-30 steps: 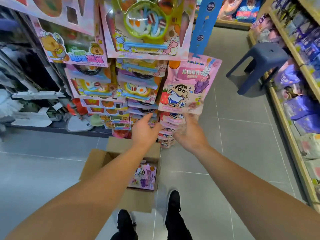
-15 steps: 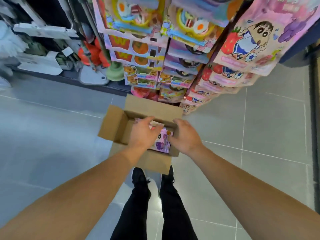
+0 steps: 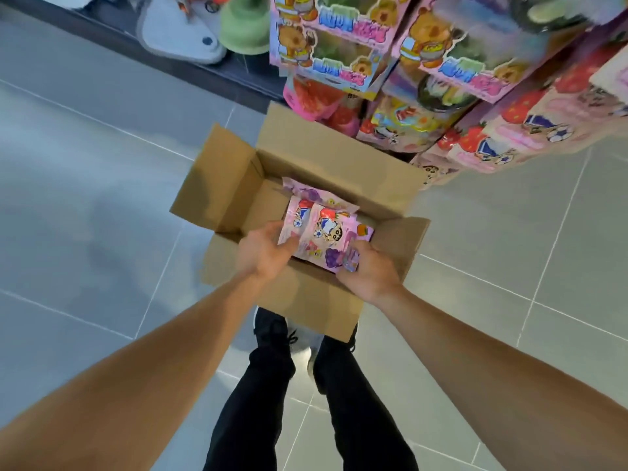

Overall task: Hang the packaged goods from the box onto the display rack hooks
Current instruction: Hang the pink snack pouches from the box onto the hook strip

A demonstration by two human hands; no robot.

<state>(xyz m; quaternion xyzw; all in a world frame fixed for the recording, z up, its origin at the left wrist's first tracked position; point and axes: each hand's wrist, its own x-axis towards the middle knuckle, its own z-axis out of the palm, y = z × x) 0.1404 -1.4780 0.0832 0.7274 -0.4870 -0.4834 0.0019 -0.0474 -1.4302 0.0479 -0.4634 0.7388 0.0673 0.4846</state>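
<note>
Grey tile floor [image 3: 102,215], box [image 3: 234,185] mid-frame: left hand [image 3: 263,251] & right hand [image 3: 368,271] fingers grasping pink packs [image 3: 323,232] w/ several bunched, so extras could slip & drop back on lift.

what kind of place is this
Most likely a shop aisle: packaged toys and snacks hang in tiers on a display rack, an open cardboard box of pink packets sits on the tiled floor.

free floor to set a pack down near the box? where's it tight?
Bare grey tiles left of the cardboard box, out to the dark shelf base, and right of it, below the hanging packs. Tight: inside the box, both hands on the pink packs; behind it, under the rack.
</note>
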